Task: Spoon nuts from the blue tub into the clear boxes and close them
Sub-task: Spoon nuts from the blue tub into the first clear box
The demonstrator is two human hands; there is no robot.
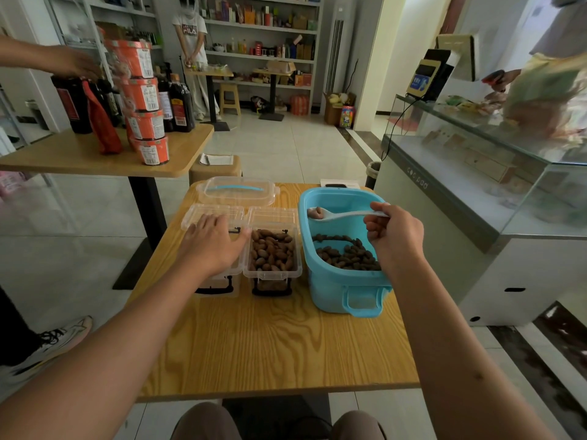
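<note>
Knees [203, 422] in brown cloth sit at 6 o'clock, just under the near edge of the table [273, 341], whose wood-grain top fills the middle of the view. Both bare forearms reach up from the bottom corners.

At 11 o'clock from the table's centre the left hand [213, 241] lies flat, fingers straight and spread, on the left box [219, 249]; its thumb points toward the right box [272, 254]. How much the left box holds cannot be told, as the hand covers it. The right box stands just beside it, touching or nearly so, open and filled with brown nuts [271, 250]. Each box has its clear lid [273, 215] swung back toward 12 o'clock and a black latch at its near end.

At 2 o'clock stands the blue tub [336, 282], close to the right box, with a layer of nuts heaped in its near part. The right hand [395, 236] hangs above the tub's right rim, fingers curled round the handle of a white spoon [336, 214]. The spoon lies level, bowl pointing to 9 o'clock, above the tub's far part, with a few nuts in the bowl.

At 12 o'clock, past the boxes, a larger clear lid with a blue handle [238, 190] rests flat on the table.

Farther off at 10 o'clock a second table [95, 160] bears a stack of orange tubs [146, 115] and dark bottles [179, 103]; someone's arm [47, 60] reaches over them. At 3 o'clock is a glass counter [476, 147].
</note>
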